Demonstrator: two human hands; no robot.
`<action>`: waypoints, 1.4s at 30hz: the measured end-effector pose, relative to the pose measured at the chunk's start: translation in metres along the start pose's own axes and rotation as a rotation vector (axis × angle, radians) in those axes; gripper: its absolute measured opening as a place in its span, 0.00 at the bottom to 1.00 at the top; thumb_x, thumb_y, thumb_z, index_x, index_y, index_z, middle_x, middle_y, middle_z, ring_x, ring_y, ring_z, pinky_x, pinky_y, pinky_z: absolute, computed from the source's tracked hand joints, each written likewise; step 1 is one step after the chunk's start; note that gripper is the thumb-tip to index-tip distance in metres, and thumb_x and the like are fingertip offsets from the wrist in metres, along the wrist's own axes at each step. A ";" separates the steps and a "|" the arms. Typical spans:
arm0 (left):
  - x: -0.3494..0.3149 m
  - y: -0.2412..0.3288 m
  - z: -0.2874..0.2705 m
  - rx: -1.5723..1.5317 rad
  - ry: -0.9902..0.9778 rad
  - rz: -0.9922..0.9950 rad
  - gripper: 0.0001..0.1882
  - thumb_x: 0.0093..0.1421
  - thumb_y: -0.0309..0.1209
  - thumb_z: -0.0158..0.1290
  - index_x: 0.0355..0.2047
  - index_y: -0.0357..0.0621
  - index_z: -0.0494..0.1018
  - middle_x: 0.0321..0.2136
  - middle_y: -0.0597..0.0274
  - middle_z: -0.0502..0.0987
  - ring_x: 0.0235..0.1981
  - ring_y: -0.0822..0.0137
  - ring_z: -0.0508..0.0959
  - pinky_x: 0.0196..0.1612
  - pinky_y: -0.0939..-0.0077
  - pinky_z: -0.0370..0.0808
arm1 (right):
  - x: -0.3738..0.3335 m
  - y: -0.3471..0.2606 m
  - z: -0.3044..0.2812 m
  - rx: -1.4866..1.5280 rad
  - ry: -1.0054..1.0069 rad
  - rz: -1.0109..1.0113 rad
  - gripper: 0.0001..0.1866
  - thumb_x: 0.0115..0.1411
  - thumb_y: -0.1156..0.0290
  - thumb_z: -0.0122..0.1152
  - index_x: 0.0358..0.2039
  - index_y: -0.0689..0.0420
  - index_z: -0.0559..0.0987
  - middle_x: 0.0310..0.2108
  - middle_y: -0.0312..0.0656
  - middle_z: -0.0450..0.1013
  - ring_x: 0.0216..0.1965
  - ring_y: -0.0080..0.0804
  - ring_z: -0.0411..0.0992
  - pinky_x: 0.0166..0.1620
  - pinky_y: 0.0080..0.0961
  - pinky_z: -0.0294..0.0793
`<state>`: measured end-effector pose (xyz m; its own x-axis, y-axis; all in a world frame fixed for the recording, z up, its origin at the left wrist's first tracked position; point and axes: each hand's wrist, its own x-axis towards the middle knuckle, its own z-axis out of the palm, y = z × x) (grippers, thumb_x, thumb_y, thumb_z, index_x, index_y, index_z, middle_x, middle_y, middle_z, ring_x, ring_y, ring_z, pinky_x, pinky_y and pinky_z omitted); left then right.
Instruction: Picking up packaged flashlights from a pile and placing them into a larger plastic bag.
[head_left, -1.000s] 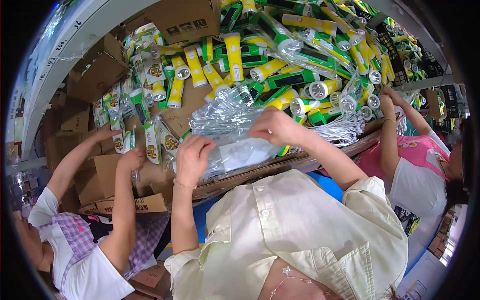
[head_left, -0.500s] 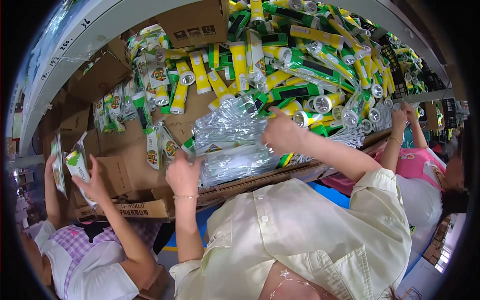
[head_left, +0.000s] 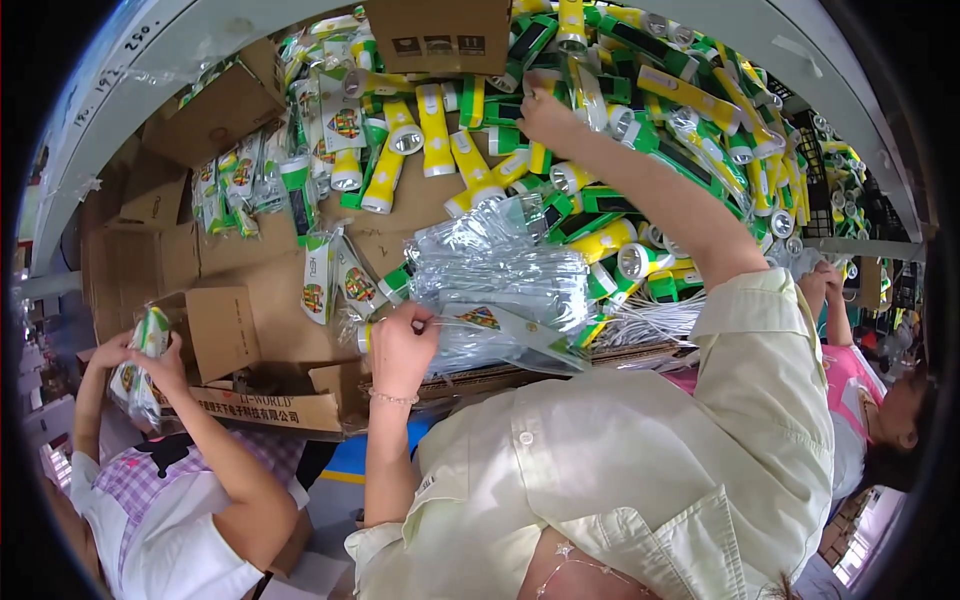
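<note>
My left hand [head_left: 403, 348] is closed in a pinch on the edge of a clear plastic bag [head_left: 515, 328] with a colourful print. The bag lies along the front of a stack of clear bags [head_left: 490, 265]. Farther away, my right hand [head_left: 552, 115] has its fingers curled on a yellow flashlight [head_left: 540, 157] in the heap; most of that flashlight is hidden under the hand. Around it lie loose yellow-and-green flashlights [head_left: 690, 97]. Left of the stack are two printed white packages [head_left: 318, 283].
A cardboard box [head_left: 438, 40] stands at the back, with an open carton [head_left: 215, 110] to its left. White cords [head_left: 650, 322] lie near the right front edge. On the left, a co-worker's hands [head_left: 150, 360] hold a bagged flashlight; another person's hands [head_left: 822, 285] are at the right.
My right hand has left the bag stack and moved away into the flashlight heap. My left hand now pinches the printed bag, drawn out along the stack's front. The view has shifted slightly.
</note>
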<state>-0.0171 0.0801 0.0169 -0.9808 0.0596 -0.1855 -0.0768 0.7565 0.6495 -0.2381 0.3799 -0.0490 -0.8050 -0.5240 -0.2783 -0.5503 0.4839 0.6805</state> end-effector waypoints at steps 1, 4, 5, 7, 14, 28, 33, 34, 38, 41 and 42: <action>-0.001 -0.001 0.001 -0.049 -0.037 -0.025 0.06 0.49 0.25 0.55 0.26 0.34 0.75 0.17 0.54 0.77 0.19 0.67 0.79 0.23 0.76 0.74 | -0.003 0.011 0.009 0.154 0.083 -0.099 0.13 0.51 0.69 0.56 0.39 0.50 0.74 0.39 0.38 0.69 0.48 0.39 0.67 0.53 0.35 0.61; 0.001 -0.011 0.008 -0.153 -0.097 -0.038 0.07 0.50 0.25 0.55 0.29 0.33 0.77 0.16 0.57 0.77 0.17 0.71 0.78 0.23 0.80 0.73 | -0.021 0.025 -0.017 0.706 0.237 -0.118 0.16 0.49 0.70 0.59 0.40 0.52 0.71 0.38 0.42 0.69 0.47 0.44 0.68 0.49 0.35 0.65; -0.001 -0.015 0.009 -0.208 -0.117 -0.024 0.08 0.51 0.25 0.55 0.30 0.32 0.77 0.15 0.58 0.76 0.16 0.72 0.77 0.22 0.81 0.73 | -0.033 0.024 -0.038 1.102 0.303 -0.026 0.18 0.49 0.69 0.61 0.41 0.53 0.69 0.36 0.43 0.69 0.45 0.47 0.68 0.46 0.36 0.67; -0.001 -0.009 0.005 -0.229 -0.135 -0.034 0.08 0.52 0.27 0.54 0.30 0.32 0.78 0.14 0.58 0.76 0.14 0.73 0.76 0.21 0.82 0.71 | -0.064 0.025 -0.075 1.255 0.459 0.014 0.19 0.48 0.68 0.64 0.40 0.56 0.68 0.33 0.46 0.68 0.42 0.50 0.68 0.39 0.37 0.70; 0.001 0.027 0.002 -0.008 -0.052 -0.059 0.14 0.51 0.34 0.54 0.17 0.33 0.72 0.13 0.45 0.68 0.17 0.44 0.70 0.22 0.61 0.66 | -0.168 0.008 -0.158 1.408 0.705 0.385 0.18 0.48 0.63 0.66 0.38 0.58 0.75 0.30 0.42 0.70 0.31 0.32 0.69 0.32 0.27 0.66; -0.017 0.034 0.015 -0.041 0.062 0.108 0.10 0.56 0.31 0.53 0.35 0.37 0.76 0.13 0.49 0.66 0.12 0.70 0.64 0.20 0.73 0.63 | -0.195 -0.082 -0.140 1.870 0.837 -0.053 0.21 0.48 0.64 0.63 0.45 0.51 0.74 0.42 0.38 0.75 0.40 0.40 0.75 0.41 0.30 0.75; -0.021 0.046 0.016 -0.199 0.002 0.163 0.10 0.57 0.27 0.52 0.37 0.34 0.76 0.11 0.63 0.65 0.15 0.81 0.62 0.19 0.80 0.60 | -0.188 -0.095 -0.127 1.527 0.873 -0.152 0.25 0.45 0.69 0.63 0.47 0.50 0.71 0.40 0.39 0.75 0.38 0.40 0.75 0.38 0.33 0.76; -0.022 0.049 0.016 -0.284 -0.005 0.182 0.11 0.58 0.26 0.51 0.38 0.34 0.76 0.12 0.69 0.65 0.16 0.84 0.62 0.18 0.83 0.59 | -0.191 -0.099 -0.129 1.513 0.770 -0.171 0.29 0.40 0.74 0.66 0.47 0.53 0.71 0.46 0.39 0.73 0.43 0.39 0.74 0.42 0.31 0.76; -0.022 0.045 0.018 -0.396 -0.036 0.175 0.11 0.57 0.26 0.51 0.40 0.36 0.76 0.11 0.58 0.63 0.15 0.80 0.61 0.19 0.82 0.62 | -0.182 -0.103 -0.139 1.309 0.823 0.033 0.29 0.39 0.76 0.62 0.46 0.55 0.70 0.42 0.41 0.73 0.39 0.39 0.74 0.37 0.32 0.76; -0.022 0.044 0.012 -0.370 -0.018 0.081 0.11 0.58 0.26 0.51 0.39 0.35 0.76 0.11 0.58 0.63 0.15 0.81 0.61 0.19 0.81 0.62 | -0.176 -0.104 -0.140 0.964 0.453 0.216 0.24 0.44 0.73 0.59 0.46 0.55 0.69 0.37 0.45 0.74 0.34 0.38 0.75 0.29 0.31 0.75; -0.018 0.044 0.014 -0.288 0.028 0.117 0.10 0.57 0.26 0.50 0.37 0.35 0.76 0.11 0.53 0.66 0.13 0.75 0.65 0.19 0.77 0.64 | -0.177 -0.103 -0.141 0.932 0.417 0.185 0.20 0.45 0.73 0.57 0.42 0.58 0.70 0.35 0.47 0.74 0.31 0.37 0.75 0.27 0.30 0.74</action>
<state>-0.0006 0.1217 0.0381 -0.9903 0.1143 -0.0794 -0.0069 0.5296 0.8482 -0.0076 0.3240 0.0260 -0.8510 -0.5018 0.1549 -0.5226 0.8384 -0.1549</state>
